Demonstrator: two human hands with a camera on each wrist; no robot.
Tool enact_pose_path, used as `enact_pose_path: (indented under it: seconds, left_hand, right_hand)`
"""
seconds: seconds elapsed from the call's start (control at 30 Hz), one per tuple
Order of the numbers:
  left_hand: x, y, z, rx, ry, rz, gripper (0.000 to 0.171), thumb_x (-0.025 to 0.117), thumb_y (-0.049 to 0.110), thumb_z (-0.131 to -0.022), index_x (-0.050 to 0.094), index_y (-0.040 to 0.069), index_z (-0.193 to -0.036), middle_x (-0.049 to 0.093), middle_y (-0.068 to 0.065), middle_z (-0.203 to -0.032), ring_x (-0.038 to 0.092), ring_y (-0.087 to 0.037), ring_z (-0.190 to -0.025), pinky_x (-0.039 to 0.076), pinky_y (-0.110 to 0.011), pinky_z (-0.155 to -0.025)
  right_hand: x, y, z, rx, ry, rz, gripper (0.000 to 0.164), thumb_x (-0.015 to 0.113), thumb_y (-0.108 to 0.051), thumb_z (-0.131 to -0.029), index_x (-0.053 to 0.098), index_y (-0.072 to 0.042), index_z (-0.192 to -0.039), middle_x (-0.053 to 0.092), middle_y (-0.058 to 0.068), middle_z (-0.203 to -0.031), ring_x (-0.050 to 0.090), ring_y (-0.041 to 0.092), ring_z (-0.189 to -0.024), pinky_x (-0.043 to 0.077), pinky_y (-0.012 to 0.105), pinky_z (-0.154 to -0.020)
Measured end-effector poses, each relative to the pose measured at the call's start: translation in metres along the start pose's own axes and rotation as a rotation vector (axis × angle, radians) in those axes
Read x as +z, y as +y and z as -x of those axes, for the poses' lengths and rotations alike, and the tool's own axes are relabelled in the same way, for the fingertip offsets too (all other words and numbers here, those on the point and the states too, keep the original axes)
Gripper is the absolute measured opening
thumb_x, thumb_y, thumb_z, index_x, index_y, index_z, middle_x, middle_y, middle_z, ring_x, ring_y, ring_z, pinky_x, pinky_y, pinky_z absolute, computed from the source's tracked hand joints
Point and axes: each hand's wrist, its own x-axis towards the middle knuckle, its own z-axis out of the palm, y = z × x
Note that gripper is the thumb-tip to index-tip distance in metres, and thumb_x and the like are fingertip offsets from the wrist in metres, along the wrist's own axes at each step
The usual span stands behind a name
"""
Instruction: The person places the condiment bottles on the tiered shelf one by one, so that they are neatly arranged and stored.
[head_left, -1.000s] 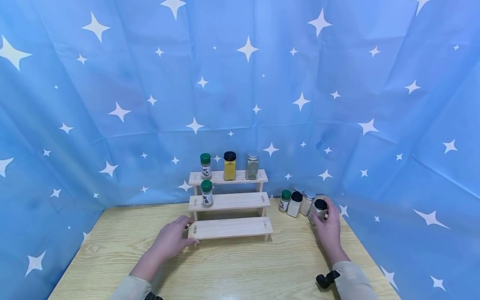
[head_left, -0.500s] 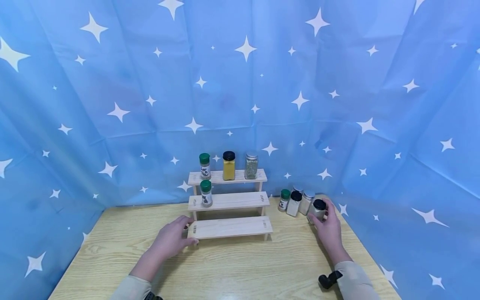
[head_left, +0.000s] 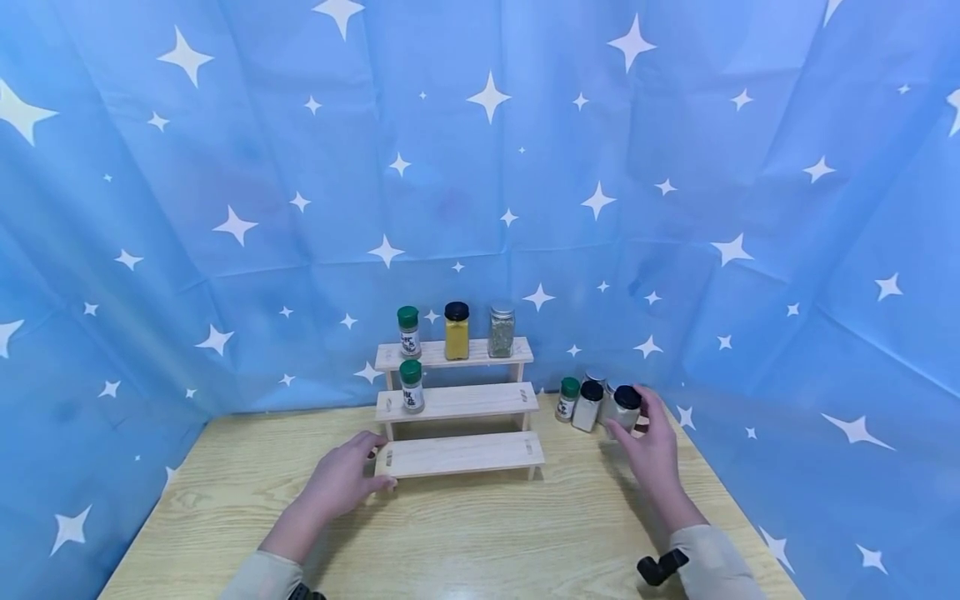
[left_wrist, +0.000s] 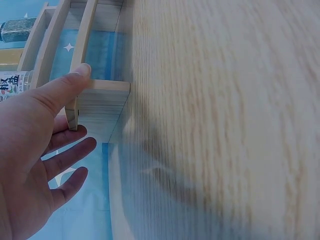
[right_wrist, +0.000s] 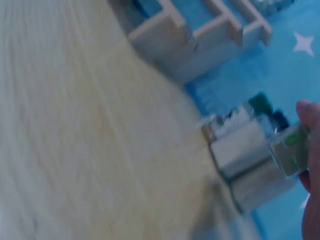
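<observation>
In the head view, my left hand [head_left: 341, 477] grips the left end of the lowest board of a three-step wooden spice rack [head_left: 465, 454]. The left wrist view shows the thumb [left_wrist: 65, 87] on the board's front and the index finger behind it, the other fingers loosely bent. My right hand [head_left: 654, 450] holds a clear spice jar [head_left: 622, 417] with a black lid between thumb and fingers. From the right wrist, this jar [right_wrist: 291, 152] appears tilted, overlapping the standing jars. Beside it stand a green-capped shaker [head_left: 567, 400], a black-lidded white jar [head_left: 587, 410] and silver-lidded jars, partly hidden.
On the top step stand a green-capped shaker [head_left: 408, 333], a yellow spice jar [head_left: 457, 335] and a silver-lidded jar of green herbs [head_left: 501, 335]. Another green-capped shaker [head_left: 412, 390] is on the middle step. A blue starry curtain [head_left: 480, 208] borders the wooden table [head_left: 480, 542].
The right hand has shifted left and slightly up with the black-lidded jar, which now covers much of a silver-lidded jar. The left hand keeps its grip on the rack.
</observation>
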Motion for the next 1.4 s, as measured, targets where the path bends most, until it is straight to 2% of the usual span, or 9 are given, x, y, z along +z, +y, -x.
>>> enact_pose_path:
  seconds: [0.17,0.3,0.4,0.63,0.8,1.0,1.23,1.4]
  left_hand:
    - [0.001,-0.002,0.0,0.004,0.002,-0.002,0.073,0.097,0.037,-0.086,0.067,0.011,-0.146,0.071,-0.007,-0.138,0.072,-0.033,-0.116,0.061,-0.057,-0.101]
    - [0.0,-0.002,0.0,0.01,0.003,-0.001,0.072,0.097,0.037,-0.086,0.067,0.011,-0.146,0.071,-0.006,-0.137,0.073,-0.033,-0.115,0.061,-0.057,-0.099]
    - [0.001,-0.001,0.0,0.008,0.003,0.002,0.072,0.097,0.037,-0.086,0.067,0.011,-0.146,0.071,-0.006,-0.137,0.073,-0.032,-0.114,0.061,-0.056,-0.099]
    - [0.002,-0.002,0.001,0.004,-0.003,0.016,0.072,0.097,0.037,-0.086,0.067,0.011,-0.146,0.071,-0.005,-0.137,0.073,-0.031,-0.115,0.062,-0.055,-0.099]
    - [0.002,-0.002,-0.001,0.01,0.004,0.011,0.071,0.097,0.037,-0.086,0.068,0.011,-0.145,0.071,-0.005,-0.137,0.073,-0.031,-0.114,0.062,-0.055,-0.098]
    - [0.001,-0.002,0.0,0.012,0.004,0.004,0.07,0.098,0.037,-0.086,0.068,0.012,-0.144,0.072,-0.004,-0.133,0.073,-0.029,-0.112,0.062,-0.055,-0.097]
    - [-0.001,0.0,0.001,0.009,0.011,0.013,0.071,0.098,0.037,-0.085,0.068,0.011,-0.144,0.073,-0.004,-0.13,0.073,-0.029,-0.111,0.062,-0.055,-0.096]
    - [0.0,-0.001,0.0,0.012,0.012,0.008,0.07,0.098,0.038,-0.086,0.068,0.013,-0.144,0.072,-0.003,-0.131,0.073,-0.028,-0.111,0.063,-0.054,-0.096]
  right_hand:
    - [0.01,-0.023,-0.006,-0.064,-0.013,-0.029,0.081,0.095,-0.007,-0.089,0.053,-0.011,-0.159,0.067,0.013,-0.136,0.061,0.021,-0.113,0.057,0.018,-0.083]
    - [0.019,-0.04,-0.009,-0.078,-0.037,-0.063,0.079,0.095,-0.007,-0.089,0.055,-0.012,-0.157,0.068,0.011,-0.133,0.061,0.02,-0.111,0.062,0.03,-0.083]
    - [0.027,-0.054,-0.011,-0.087,-0.052,-0.085,0.08,0.095,-0.007,-0.088,0.055,-0.013,-0.158,0.068,0.011,-0.132,0.062,0.021,-0.109,0.062,0.032,-0.083]
    - [0.049,-0.081,-0.016,-0.165,-0.084,-0.118,0.082,0.095,-0.005,-0.087,0.053,-0.008,-0.158,0.068,0.015,-0.126,0.067,0.028,-0.103,0.058,0.02,-0.081]
    - [0.069,-0.099,-0.022,-0.213,-0.094,-0.135,0.084,0.097,-0.005,-0.086,0.054,-0.008,-0.157,0.068,0.015,-0.13,0.069,0.03,-0.11,0.061,0.024,-0.084]
    - [0.093,-0.114,-0.025,-0.215,-0.138,-0.163,0.082,0.097,-0.011,-0.087,0.054,-0.011,-0.157,0.069,0.01,-0.131,0.067,0.027,-0.115,0.061,0.03,-0.087]
    - [0.12,-0.134,-0.025,-0.211,-0.168,-0.17,0.08,0.096,-0.017,-0.09,0.053,-0.014,-0.157,0.068,0.007,-0.131,0.065,0.024,-0.114,0.063,0.048,-0.086]
    - [0.137,-0.149,-0.024,-0.2,-0.177,-0.163,0.079,0.096,-0.021,-0.09,0.054,-0.015,-0.156,0.068,0.004,-0.129,0.065,0.022,-0.113,0.064,0.045,-0.084]
